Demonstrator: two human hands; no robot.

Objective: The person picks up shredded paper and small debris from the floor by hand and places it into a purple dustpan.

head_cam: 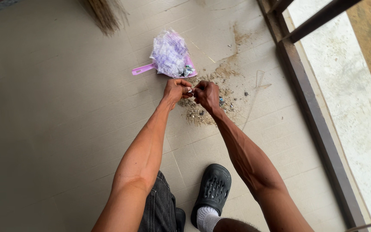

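- Pink dustpan (144, 68) on the floor (56, 107) holds crumpled clear plastic wrappers (169, 53).
- Left hand (176, 91) and right hand (207, 95) meet above a dirt pile (202, 112), fingers pinching a small scrap (190, 90).

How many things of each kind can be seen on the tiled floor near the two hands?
Pink dustpan: 1
Crumpled plastic bag: 1
Pile of swept dirt: 1
Broom head: 1
Black clog: 1
Hands, left hand and right hand: 2
Total: 7

Tiny item (190, 90) between hands, unidentifiable
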